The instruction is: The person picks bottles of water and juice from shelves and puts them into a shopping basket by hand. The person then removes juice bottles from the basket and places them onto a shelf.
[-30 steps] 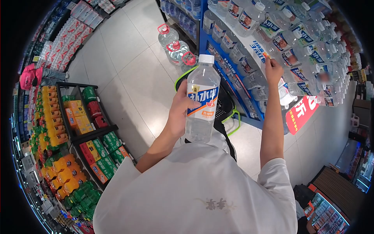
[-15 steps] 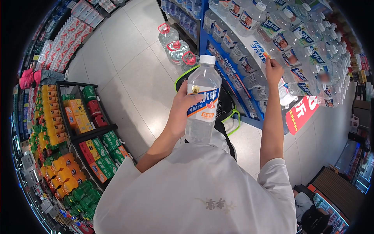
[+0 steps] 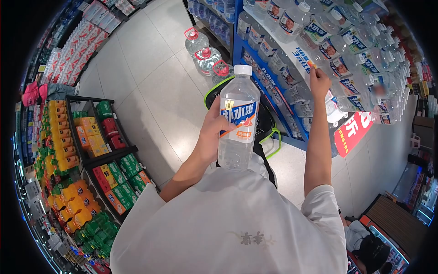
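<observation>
My left hand [image 3: 212, 131] is wrapped around a clear plastic drink bottle [image 3: 238, 148] with a white cap and a blue, white and orange label. The bottle stands nearly upright in front of my chest, its label towards me and my thumb over the label's left edge. My right hand [image 3: 320, 83] is raised to the white printed shelf strip [image 3: 299, 59], fingers pinched together at its edge. Whatever lies between those fingertips is too small to make out. Beyond that hand, rows of similar drink bottles [image 3: 340, 67] fill the display.
A shopping basket [image 3: 273, 142] with green edges is partly hidden behind the bottle. Large water jugs [image 3: 207, 60] with red handles stand on the tiled floor. A red price sign [image 3: 350, 137] hangs at the right. Drink cartons [image 3: 121, 182] are stacked left; another person [image 3: 365, 242] is at lower right.
My left thumb has slid down and left, uncovering more of the label, and the bottle has turned slightly. My right hand has barely moved. The person at lower right has shifted.
</observation>
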Motion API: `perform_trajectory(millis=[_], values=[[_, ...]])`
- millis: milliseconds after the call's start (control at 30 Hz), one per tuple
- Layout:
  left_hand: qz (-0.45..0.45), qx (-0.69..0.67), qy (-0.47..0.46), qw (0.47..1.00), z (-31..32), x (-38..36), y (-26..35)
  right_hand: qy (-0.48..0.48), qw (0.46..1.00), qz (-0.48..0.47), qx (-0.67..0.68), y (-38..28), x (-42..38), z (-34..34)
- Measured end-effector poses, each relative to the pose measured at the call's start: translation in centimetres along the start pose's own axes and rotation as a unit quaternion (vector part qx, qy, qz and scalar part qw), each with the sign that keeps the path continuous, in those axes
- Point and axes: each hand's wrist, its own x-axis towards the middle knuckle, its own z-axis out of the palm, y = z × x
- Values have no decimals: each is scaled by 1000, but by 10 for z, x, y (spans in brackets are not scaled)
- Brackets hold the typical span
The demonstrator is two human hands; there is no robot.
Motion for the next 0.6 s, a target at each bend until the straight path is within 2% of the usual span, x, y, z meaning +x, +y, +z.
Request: perform_trajectory(millis=[100, 600], values=[[-14, -38, 1, 999, -2, 2, -3, 0, 1000, 0, 0, -1, 0, -1], [-17, 8, 10, 1000, 1, 1, -2, 3, 1000, -3, 0, 2, 1, 1]])
